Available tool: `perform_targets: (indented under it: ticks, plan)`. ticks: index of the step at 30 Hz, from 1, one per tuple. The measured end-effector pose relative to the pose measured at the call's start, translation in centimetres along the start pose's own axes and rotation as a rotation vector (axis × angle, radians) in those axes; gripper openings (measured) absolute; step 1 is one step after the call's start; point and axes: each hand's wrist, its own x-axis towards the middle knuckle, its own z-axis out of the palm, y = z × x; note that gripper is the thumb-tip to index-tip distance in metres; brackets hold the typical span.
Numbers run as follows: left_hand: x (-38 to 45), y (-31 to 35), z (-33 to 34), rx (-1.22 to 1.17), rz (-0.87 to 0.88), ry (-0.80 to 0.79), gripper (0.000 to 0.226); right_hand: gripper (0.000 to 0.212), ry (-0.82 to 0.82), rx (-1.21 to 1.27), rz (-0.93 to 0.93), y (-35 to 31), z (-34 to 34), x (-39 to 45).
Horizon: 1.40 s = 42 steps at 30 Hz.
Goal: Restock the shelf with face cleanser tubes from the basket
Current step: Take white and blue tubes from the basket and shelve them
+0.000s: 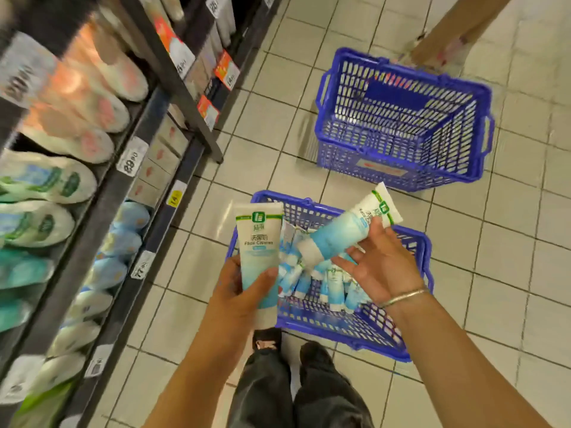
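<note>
1. The left hand (247,291) reaches forward, thumb and fingers wrapped round the lower half of an upright face cleanser tube (259,251), crimped end up; its print reads "Face Cleanser".
2. The right hand (375,267), a bangle (404,296) on its wrist, pinches a second tube (346,230) lying tilted, white cap toward the left hand.
3. Below both hands sits a blue basket (411,267) of more tubes (327,282).
4. Left of the left hand stands the shelf (102,193); a price tag (131,157) reads "89".
5. Beyond the right hand sits another blue basket (401,118).
</note>
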Motion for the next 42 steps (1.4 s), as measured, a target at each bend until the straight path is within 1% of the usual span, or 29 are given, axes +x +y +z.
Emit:
perform_targets:
  ticks: [3, 5, 7, 8, 10, 12, 13, 15, 17, 18, 21, 25, 27, 30, 34, 38, 42]
  plan:
    - [-3.7, 3.5, -0.3, -0.08, 0.053, 0.048, 0.034, 0.028, -0.005, 0.045, 0.046, -2.1, 4.1, -3.3]
    - [-6.3, 5.6, -0.5, -0.106, 0.09, 0.068, 0.026, 0.035, 0.008, 0.006, 0.076, -2.9, 6.6, -5.7]
    - [-9.2, 7.4, -0.7, -0.141, 0.132, 0.099, 0.027, 0.04, -0.019, -0.058, 0.112, -3.3, 8.8, -8.3]
    - [-10.8, 8.2, -0.9, -0.164, 0.154, 0.122, 0.031, 0.039, -0.055, -0.077, 0.131, -3.5, 9.8, -9.7]
    - [-13.9, 9.5, -1.4, -0.203, 0.192, 0.171, 0.04, 0.029, -0.145, -0.115, 0.169, -3.6, 11.6, -12.5]
    - [-17.4, 10.5, -2.1, -0.218, 0.226, 0.238, 0.044, 0.022, -0.256, -0.153, 0.205, -3.4, 13.3, -15.4]
    - [-19.2, 10.9, -2.6, -0.225, 0.248, 0.284, 0.042, 0.021, -0.328, -0.179, 0.23, -3.3, 14.3, -16.9]
    - [-22.9, 11.8, -3.7, -0.248, 0.299, 0.381, 0.031, 0.02, -0.464, -0.264, 0.261, -2.7, 16.2, -20.1]
    - [-27.1, 12.4, -5.0, -0.288, 0.351, 0.463, 0.022, 0.017, -0.562, -0.371, 0.247, -1.8, 18.1, -23.7]
    - [-29.3, 12.6, -5.6, -0.316, 0.38, 0.504, 0.022, 0.016, -0.609, -0.416, 0.24, -1.2, 19.0, -25.5]
    - [-35.6, 13.0, -7.5, -0.403, 0.475, 0.602, 0.037, 0.016, -0.734, -0.496, 0.258, 1.5, 21.4, -31.0]
    - [-43.2, 12.2, -10.4, -0.483, 0.596, 0.726, 0.04, 0.017, -0.922, -0.546, 0.362, 5.3, 23.8, -38.2]
    - [-46.7, 11.3, -12.3, -0.518, 0.64, 0.77, 0.046, 0.023, -1.025, -0.582, 0.411, 7.4, 24.6, -41.7]
    - [-51.8, 9.4, -15.4, -0.537, 0.717, 0.831, 0.049, 0.032, -1.146, -0.655, 0.412, 11.3, 25.6, -46.9]
    - [-58.8, 6.2, -20.0, -0.595, 0.762, 0.91, 0.055, 0.035, -1.229, -0.681, 0.424, 17.6, 26.0, -54.1]
    - [-65.8, 2.7, -25.0, -0.602, 0.795, 0.986, 0.054, 0.033, -1.266, -0.672, 0.485, 24.3, 26.2, -60.9]
    - [-71.1, 0.1, -29.3, -0.613, 0.793, 1.072, 0.044, 0.019, -1.3, -0.696, 0.522, 29.9, 26.8, -65.9]
